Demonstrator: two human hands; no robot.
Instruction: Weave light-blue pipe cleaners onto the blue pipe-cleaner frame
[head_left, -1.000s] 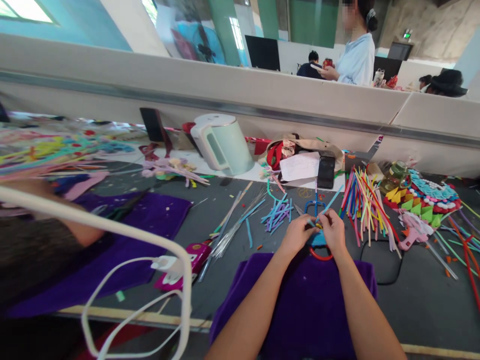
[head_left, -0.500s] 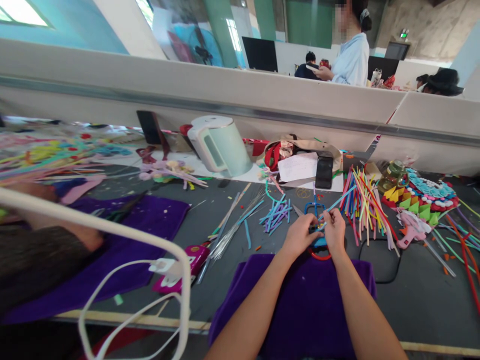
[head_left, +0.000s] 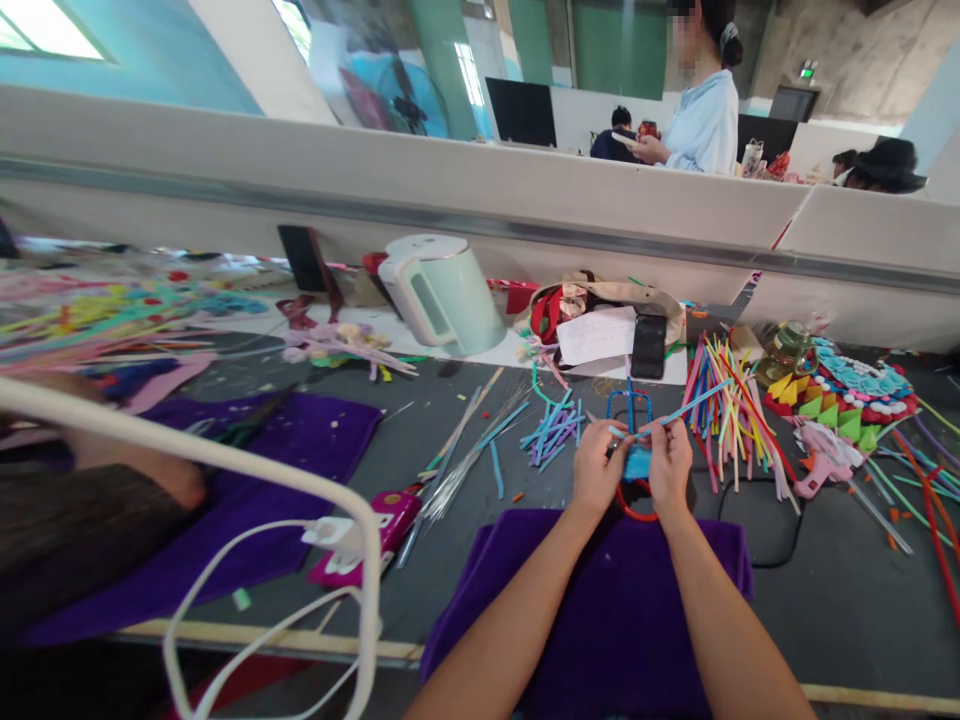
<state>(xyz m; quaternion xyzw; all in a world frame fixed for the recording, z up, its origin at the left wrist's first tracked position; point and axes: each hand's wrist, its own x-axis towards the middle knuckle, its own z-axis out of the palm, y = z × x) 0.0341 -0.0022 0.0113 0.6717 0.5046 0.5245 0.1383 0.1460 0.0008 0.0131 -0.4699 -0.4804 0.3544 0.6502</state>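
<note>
A light blue pipe cleaner [head_left: 694, 402] runs between my two hands, its free end pointing up and right. My left hand [head_left: 598, 462] pinches its left part, and my right hand [head_left: 670, 458] is closed on it a little farther right. Just beneath them lies a small frame-like piece with a blue outline [head_left: 630, 408], a blue wrapped middle [head_left: 638, 462] and a red ring [head_left: 637, 503]. Part of this piece is hidden by my fingers. A purple cloth [head_left: 615, 610] lies under my forearms.
Cut blue and purple pieces [head_left: 551, 430] and thin wires [head_left: 469, 460] lie to the left. Coloured pipe cleaners [head_left: 731, 410] and a pink glue gun [head_left: 821, 462] are at the right. A kettle [head_left: 442, 295] stands behind. Another person's arm [head_left: 97, 490] is at the far left.
My hands have moved slightly apart, uncovering more of the blue wrapped middle. The light blue pipe cleaner now sticks out farther to the right, at a flatter angle.
</note>
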